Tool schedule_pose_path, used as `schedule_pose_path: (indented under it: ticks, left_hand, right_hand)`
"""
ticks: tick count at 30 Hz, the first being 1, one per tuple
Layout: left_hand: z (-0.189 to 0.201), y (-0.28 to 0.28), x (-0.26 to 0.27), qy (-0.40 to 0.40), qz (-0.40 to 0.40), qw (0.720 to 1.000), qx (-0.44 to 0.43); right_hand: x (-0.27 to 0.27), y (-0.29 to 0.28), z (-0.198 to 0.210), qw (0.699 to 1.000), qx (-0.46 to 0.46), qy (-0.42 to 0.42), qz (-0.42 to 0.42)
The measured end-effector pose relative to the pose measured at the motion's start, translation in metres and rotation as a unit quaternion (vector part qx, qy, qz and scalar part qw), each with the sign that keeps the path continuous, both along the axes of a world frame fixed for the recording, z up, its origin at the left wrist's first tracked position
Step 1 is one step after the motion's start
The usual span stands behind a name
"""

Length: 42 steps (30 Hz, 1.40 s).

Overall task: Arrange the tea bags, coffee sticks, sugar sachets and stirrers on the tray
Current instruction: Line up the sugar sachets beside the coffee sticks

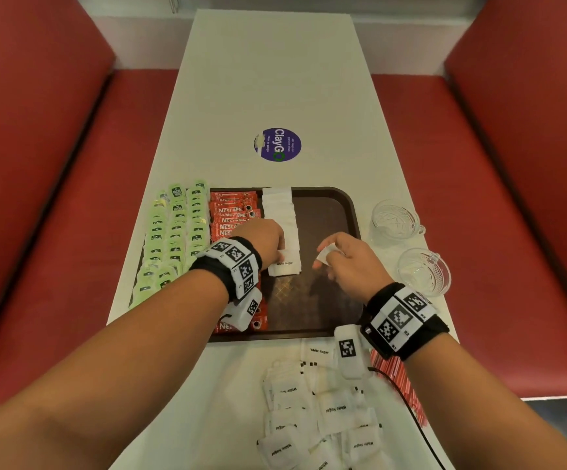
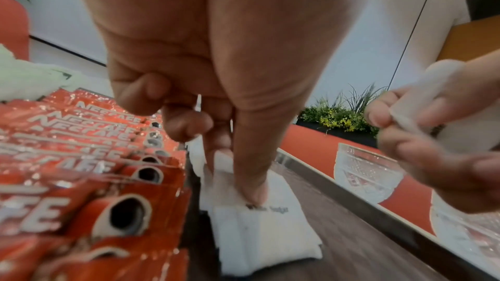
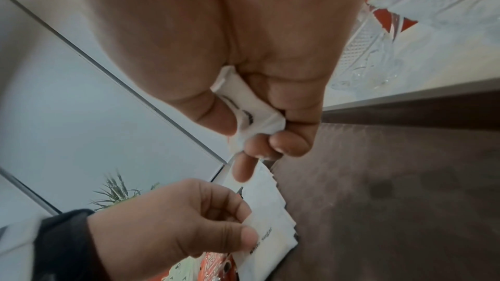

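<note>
While both hands (image 1: 265, 240) (image 1: 346, 259) pinch sugar sachets (image 1: 283, 266), bare tray (image 1: 322, 218) lies rightward to its rim.

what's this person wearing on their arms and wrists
Both forearms are bare, with no sleeves. Each wrist has a black band carrying white blocks printed with black square codes. A small white camera unit hangs below each wrist, and a thin black cable trails from the right one.

We see a white table (image 1: 275, 79) between red benches (image 1: 48, 164), a round purple sticker (image 1: 278, 144), and two clear glass cups (image 1: 398, 219).
</note>
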<state>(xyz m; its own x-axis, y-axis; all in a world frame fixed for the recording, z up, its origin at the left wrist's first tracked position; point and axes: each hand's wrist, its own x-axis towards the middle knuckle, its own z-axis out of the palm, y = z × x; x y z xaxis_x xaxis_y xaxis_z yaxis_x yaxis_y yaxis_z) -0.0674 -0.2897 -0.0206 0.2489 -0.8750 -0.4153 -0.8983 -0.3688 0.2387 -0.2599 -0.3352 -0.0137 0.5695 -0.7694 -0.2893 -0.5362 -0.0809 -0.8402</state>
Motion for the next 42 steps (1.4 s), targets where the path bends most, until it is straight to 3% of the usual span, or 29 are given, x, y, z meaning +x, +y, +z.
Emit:
schedule_pose_path:
  ticks: [4,9,17,23,28,34,37,42]
  left_hand:
    - [0.0,0.005,-0.002,-0.013,0.007,0.999,-0.03]
    - [-0.001,0.014,-0.012,-0.022,-0.041,0.998,0.033]
    - [-0.007,0.016,-0.006,-0.005,-0.051,0.998,0.021]
    - [0.005,0.021,0.001,0.102,-0.022,0.989,-0.108]
    - [0.021,0.029,-0.006,0.183,-0.025,0.965,-0.187]
    - [0.025,0.03,-0.008,0.166,-0.014,0.956,-0.242]
    - [0.029,0.029,-0.008,0.158,-0.035,0.962,-0.221]
    - [0.018,0.025,0.002,0.082,0.018,0.988,-0.131]
  right_hand:
    - [0.006,-0.005,-0.005,1.0,0.014,0.016,0.014]
    - [0.024,-0.011,-0.016,0.997,0.02,0.049,0.061]
    - [0.037,-0.009,-0.019,0.995,0.051,0.063,0.063]
    - [0.029,-0.006,-0.013,0.996,0.09,-0.008,-0.009]
    - [0.024,0.0,-0.005,0.989,0.119,-0.087,0.003]
    - [0.016,0.006,0.003,0.993,0.061,-0.09,0.046]
    - [0.011,0.007,0.005,0.996,-0.01,-0.064,0.067]
    - [-0.007,0.008,0.002,0.992,-0.11,0.02,0.064]
